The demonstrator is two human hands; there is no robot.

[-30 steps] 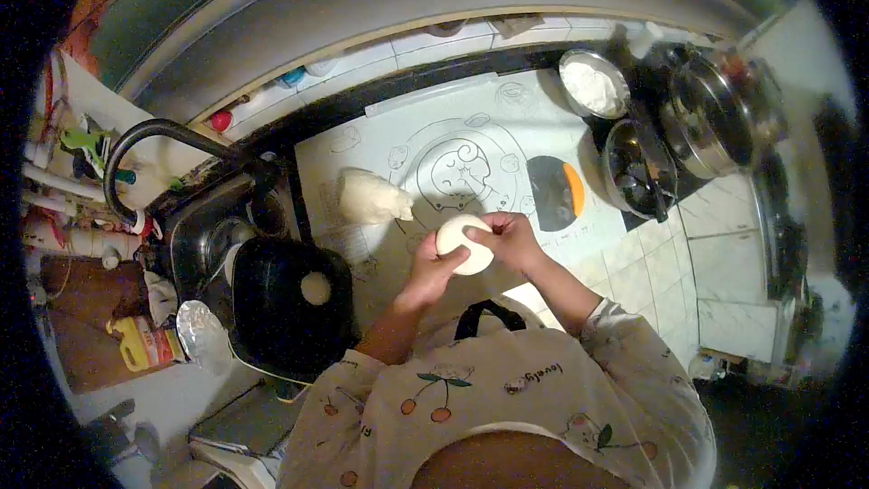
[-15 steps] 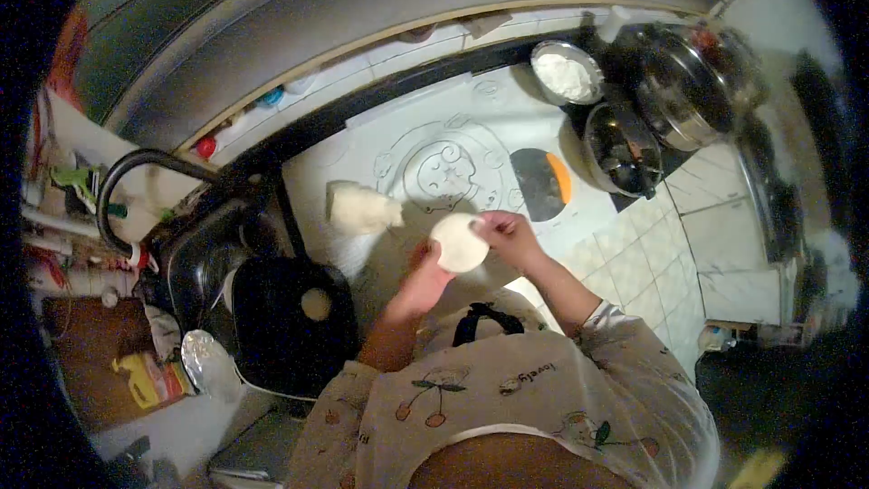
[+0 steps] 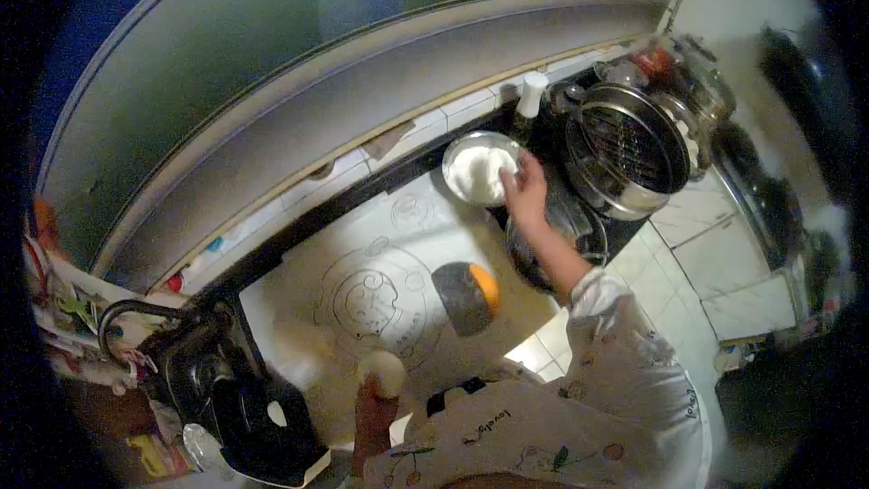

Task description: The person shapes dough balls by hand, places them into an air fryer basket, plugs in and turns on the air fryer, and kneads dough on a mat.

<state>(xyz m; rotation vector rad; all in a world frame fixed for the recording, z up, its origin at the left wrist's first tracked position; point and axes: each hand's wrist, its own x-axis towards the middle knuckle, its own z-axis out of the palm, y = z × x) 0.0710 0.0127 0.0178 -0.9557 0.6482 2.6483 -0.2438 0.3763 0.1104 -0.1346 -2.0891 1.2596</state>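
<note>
A flat round piece of dough (image 3: pixel 381 373) is in my left hand (image 3: pixel 373 407), low over the front of the white printed mat (image 3: pixel 489 240). The fingers of that hand are closed on its near edge. My right hand (image 3: pixel 528 195) reaches to the right side of a metal bowl (image 3: pixel 450 183) of white flour (image 3: pixel 478 172). Its thumb and fingers are apart at the rim, with the tips over the flour. A larger pale dough lump (image 3: pixel 303 350), blurred, lies at the mat's left. A black and orange dough scraper (image 3: pixel 464 297) rests to the mat's right.
Right of the bowl stand a dark pan (image 3: pixel 587 237), a large steel steamer pot (image 3: pixel 625 158) and a white-capped bottle (image 3: pixel 532 93). At the left are a black faucet (image 3: pixel 136 308) and a sink with a black container (image 3: pixel 262 444). A ledge (image 3: pixel 398 140) runs along the back.
My right hand has left the dough round and moved up and right to the flour bowl. My left hand keeps the round, lower now. The view has turned toward the stove side.
</note>
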